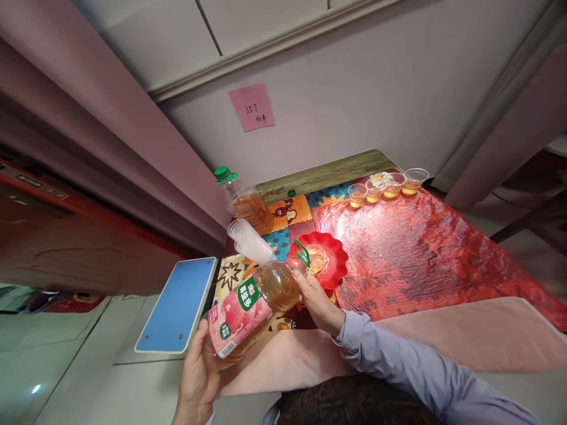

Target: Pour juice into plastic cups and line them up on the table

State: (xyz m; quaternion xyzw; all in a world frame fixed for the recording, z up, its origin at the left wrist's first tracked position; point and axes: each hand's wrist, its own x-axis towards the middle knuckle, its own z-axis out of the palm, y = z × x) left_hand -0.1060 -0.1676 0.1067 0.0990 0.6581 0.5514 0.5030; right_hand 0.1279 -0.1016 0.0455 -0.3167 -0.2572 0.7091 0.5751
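Observation:
A large clear bottle (252, 310) of amber drink with a pink label is tilted, its neck toward the red scalloped dish (339, 260). My left hand (199, 369) grips its base, and my right hand (316, 301) is closed round the neck end, where a green handle (302, 252) shows. Under the bottle's mouth, a clear plastic cup (317, 260) with some amber liquid sits in the dish. Several clear cups (375, 190) with a little amber liquid stand in a row at the back right of the table.
A second bottle (252, 206) with a green cap stands at the back left, beside a stack of clear cups (251, 241) lying on its side. A small green cap (291, 193) lies near the back edge. A blue stool (177, 307) is left of the table (425, 254).

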